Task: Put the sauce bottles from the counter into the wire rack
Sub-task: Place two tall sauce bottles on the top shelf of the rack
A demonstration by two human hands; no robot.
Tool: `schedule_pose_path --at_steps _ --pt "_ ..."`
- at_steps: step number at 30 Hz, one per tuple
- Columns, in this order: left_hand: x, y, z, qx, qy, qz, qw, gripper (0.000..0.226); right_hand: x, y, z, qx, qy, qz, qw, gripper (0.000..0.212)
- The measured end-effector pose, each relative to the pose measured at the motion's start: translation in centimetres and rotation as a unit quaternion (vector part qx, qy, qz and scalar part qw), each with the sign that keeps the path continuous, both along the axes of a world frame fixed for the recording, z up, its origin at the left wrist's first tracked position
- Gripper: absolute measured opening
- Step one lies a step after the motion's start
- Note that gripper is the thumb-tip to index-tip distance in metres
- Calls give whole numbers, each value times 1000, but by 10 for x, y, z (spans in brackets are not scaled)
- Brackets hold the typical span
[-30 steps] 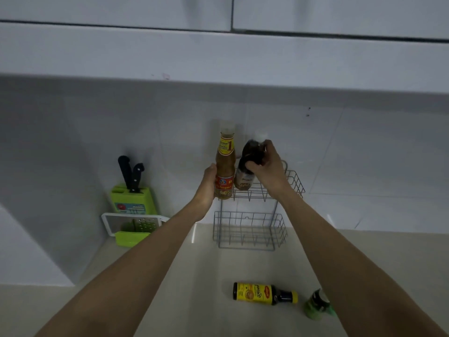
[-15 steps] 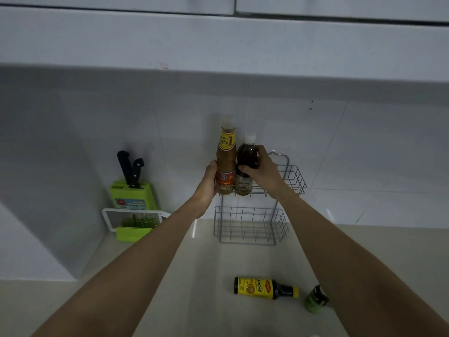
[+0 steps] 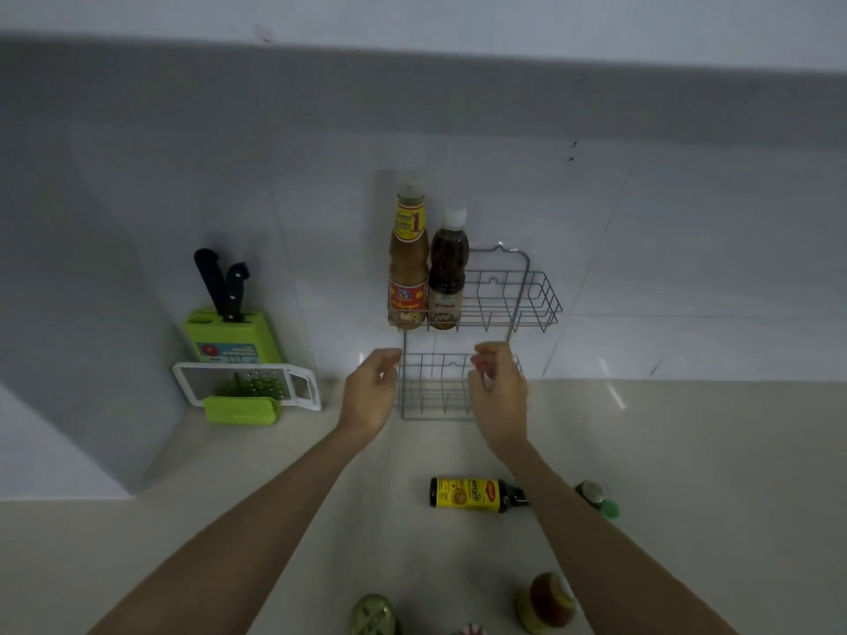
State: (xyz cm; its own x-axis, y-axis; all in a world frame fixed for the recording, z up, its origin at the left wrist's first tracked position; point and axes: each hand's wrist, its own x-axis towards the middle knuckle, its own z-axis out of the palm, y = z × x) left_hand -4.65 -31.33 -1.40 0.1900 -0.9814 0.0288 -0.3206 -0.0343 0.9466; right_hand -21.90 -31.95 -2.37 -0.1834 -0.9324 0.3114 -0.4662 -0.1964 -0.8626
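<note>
A two-tier wire rack (image 3: 536,297) stands against the tiled wall. In the left end of its top tier stand a tall amber sauce bottle (image 3: 407,268) with a yellow and red label and, beside it, a shorter dark bottle (image 3: 447,277) with a white cap. My left hand (image 3: 369,391) and my right hand (image 3: 497,391) hover in front of the lower tier, fingers loosely curled, holding nothing. On the counter lie a dark bottle with a yellow label (image 3: 472,494) and a green-capped bottle (image 3: 598,497). More bottles show at the bottom edge: a gold-lidded one (image 3: 372,614) and a reddish one (image 3: 547,604).
A green knife block (image 3: 229,336) with two black-handled knives stands at the back left, with a white grater (image 3: 250,382) on a green holder in front of it. The beige counter (image 3: 710,474) stretches right. A white cabinet edge (image 3: 412,20) hangs overhead.
Both hands have let go of the two bottles in the top tier and dropped down to the lower tier. The camera has tilted down, showing more bottles on the counter.
</note>
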Motion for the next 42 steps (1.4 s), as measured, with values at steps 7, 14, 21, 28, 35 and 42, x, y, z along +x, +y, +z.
schedule_pose_path --at_steps 7,14,21,28,35,42 --pt "8 30 -71 148 -93 -121 977 35 -37 40 -98 383 484 175 767 62" --pt "14 32 -83 174 -91 -144 970 34 -40 40 -115 346 591 144 714 53" --pt "14 28 -94 182 -82 -143 969 32 -39 31 -121 260 595 199 734 59" --pt "17 26 -96 189 -78 -133 970 32 -16 31 -120 421 114 -157 886 55" --pt "19 23 -88 182 -59 -122 974 32 -12 34 -140 496 -123 -139 848 56" --pt "14 9 -62 125 -35 -52 990 41 3 30 -69 209 -44 -165 963 48"
